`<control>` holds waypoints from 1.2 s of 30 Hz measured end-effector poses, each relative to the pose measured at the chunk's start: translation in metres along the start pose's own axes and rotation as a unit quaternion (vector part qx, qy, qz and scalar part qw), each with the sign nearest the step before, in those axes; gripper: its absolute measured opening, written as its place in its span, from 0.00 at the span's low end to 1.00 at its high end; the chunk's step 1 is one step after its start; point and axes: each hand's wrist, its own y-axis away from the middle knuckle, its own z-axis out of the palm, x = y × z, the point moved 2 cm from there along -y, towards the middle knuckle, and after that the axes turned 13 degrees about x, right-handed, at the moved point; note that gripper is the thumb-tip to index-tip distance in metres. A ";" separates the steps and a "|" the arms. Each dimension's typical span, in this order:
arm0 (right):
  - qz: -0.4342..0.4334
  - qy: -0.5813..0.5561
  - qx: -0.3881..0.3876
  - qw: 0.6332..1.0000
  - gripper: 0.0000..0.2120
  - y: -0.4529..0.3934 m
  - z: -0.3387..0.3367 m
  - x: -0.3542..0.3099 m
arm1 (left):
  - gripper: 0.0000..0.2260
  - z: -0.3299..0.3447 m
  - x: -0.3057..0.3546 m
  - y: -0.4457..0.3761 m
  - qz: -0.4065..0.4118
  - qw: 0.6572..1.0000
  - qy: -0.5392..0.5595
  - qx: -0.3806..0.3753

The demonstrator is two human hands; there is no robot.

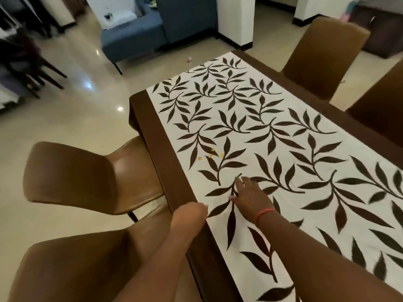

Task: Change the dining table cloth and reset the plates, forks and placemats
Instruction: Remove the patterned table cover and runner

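Both hands at the near long edge of the covered table; no plates, forks or placemats in view.

Left hand [189, 214], lower centre, curls over the brown border; what it grips I cannot tell. Right hand [250, 198], just right of it, lies flat and released on the white tablecloth with dark leaf print [261, 127], whose long axis runs from lower right to upper centre. Yellow crumbs [211, 154] lie just beyond the hands. Tan moulded chairs [87, 177], glossy cream floor [76, 94].

Cloth [272, 136] on table [157, 136] — crumbs [211, 155] near left edge, chairs [87, 175] both sides.
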 end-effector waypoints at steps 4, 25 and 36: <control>-0.008 0.006 0.004 1.000 0.32 -0.065 0.012 -0.016 | 0.13 0.020 -0.003 -0.041 -0.011 0.999 0.008 -0.037; -0.182 0.061 0.121 0.974 0.17 -0.177 0.069 -0.096 | 0.12 0.062 -0.012 -0.080 0.018 0.969 0.118 0.216; 0.229 -0.451 0.147 0.850 0.05 -0.151 0.055 -0.043 | 0.14 0.062 -0.012 -0.079 0.017 0.967 0.101 0.233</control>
